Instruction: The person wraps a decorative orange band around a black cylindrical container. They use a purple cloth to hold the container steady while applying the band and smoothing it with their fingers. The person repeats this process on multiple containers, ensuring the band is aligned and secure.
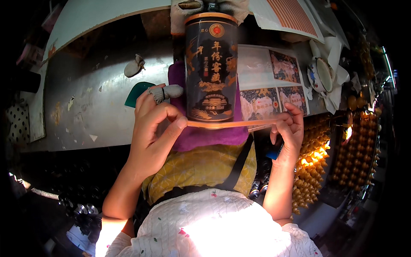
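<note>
Bottle: dark, with gold and copper decoration (pixel 212 64); lies on the purple cloth (pixel 205 140), neck away from the person, against a pale padded rest (pixel 239 10).
Strip: thin and orange (pixel 244 124), stretched nearly straight across the bottle's near end and on to the right; whether it touches the bottle there, I cannot tell.
Left hand: (pixel 149 128) pinches the strip's left end between thumb and forefinger, beside the bottle's near end; a grey wrap (pixel 169 92) covers one fingertip, beside the bottle.
Right hand: (pixel 289 135) grips the strip's other end, thumb against finger, remaining fingers loosely curled; a blue thing (pixel 275 151) shows just below — held or not, I cannot tell.
Done: an orange band (pixel 209 16) sits round the bottle's far end, and the front decoration is in place.
Left: the near end — judging by the free stretch of strip, nothing is fully wrapped there yet.
Bench: a teal piece (pixel 137 93) beside the left hand; printed sheets (pixel 257 103) right of the bottle, a bowl (pixel 324 75) beyond them.
</note>
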Demonstrator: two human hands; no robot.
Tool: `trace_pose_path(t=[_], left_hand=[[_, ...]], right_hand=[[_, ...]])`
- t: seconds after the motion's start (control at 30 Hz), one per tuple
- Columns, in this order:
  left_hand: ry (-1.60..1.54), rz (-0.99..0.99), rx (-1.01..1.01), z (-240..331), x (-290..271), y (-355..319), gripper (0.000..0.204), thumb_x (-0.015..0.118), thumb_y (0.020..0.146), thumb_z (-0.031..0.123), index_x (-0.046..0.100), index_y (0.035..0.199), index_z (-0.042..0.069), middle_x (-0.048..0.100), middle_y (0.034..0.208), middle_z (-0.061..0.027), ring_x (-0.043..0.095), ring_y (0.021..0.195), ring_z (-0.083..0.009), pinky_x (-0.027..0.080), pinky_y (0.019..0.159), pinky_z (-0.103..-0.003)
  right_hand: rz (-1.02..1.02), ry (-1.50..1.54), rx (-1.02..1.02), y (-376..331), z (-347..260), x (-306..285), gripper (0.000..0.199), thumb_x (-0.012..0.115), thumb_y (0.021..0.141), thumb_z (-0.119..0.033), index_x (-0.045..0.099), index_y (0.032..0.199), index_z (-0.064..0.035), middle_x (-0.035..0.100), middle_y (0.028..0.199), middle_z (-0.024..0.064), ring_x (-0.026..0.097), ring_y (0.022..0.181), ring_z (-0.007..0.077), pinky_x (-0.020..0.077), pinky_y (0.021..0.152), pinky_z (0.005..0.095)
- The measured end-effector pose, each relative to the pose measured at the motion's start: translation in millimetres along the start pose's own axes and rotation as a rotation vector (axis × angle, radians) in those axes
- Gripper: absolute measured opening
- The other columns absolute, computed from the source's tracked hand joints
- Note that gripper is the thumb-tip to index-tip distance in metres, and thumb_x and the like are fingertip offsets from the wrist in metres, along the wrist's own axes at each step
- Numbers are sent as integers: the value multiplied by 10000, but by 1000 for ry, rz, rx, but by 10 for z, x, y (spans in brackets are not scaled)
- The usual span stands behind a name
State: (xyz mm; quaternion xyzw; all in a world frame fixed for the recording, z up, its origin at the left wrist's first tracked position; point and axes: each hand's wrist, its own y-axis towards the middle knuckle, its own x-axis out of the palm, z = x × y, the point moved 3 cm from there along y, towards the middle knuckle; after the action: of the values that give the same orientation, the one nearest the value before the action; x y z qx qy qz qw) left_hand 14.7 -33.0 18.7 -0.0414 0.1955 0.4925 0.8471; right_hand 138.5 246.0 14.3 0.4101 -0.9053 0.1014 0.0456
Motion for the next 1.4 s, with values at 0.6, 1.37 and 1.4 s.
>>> trace_pose_path(t=[0.6, 1.37, 1.4], left_hand=[[198, 94, 26, -117, -9, -44, 78, 684, 868, 122, 640, 895, 65, 592, 1077, -116, 431, 1259, -363, 257, 1103, -465], [509, 53, 198, 40, 664, -648, 1056, 689, 840, 571, 249, 1508, -119, 321, 1494, -324, 230, 1413, -517, -1, 1109, -723], [469, 29, 124, 19, 657, -644, 1082, 690, 840, 570, 213, 1521, -122, 306, 1504, -323, 221, 1416, -520, -14, 1110, -720]], right_hand=[[75, -56, -20, 44, 14, -94, 450, 625, 819, 66, 542, 1253, -20, 642, 864, 30, 539, 621, 58, 371, 438, 173], [10, -17, -76, 116, 71, -273, 432, 645, 864, 2, 524, 1279, -1, 595, 857, 43, 528, 647, 82, 399, 432, 192], [8, -35, -83, 115, 65, -277, 436, 652, 878, -24, 518, 1292, 8, 569, 853, 44, 522, 657, 89, 406, 433, 194]])
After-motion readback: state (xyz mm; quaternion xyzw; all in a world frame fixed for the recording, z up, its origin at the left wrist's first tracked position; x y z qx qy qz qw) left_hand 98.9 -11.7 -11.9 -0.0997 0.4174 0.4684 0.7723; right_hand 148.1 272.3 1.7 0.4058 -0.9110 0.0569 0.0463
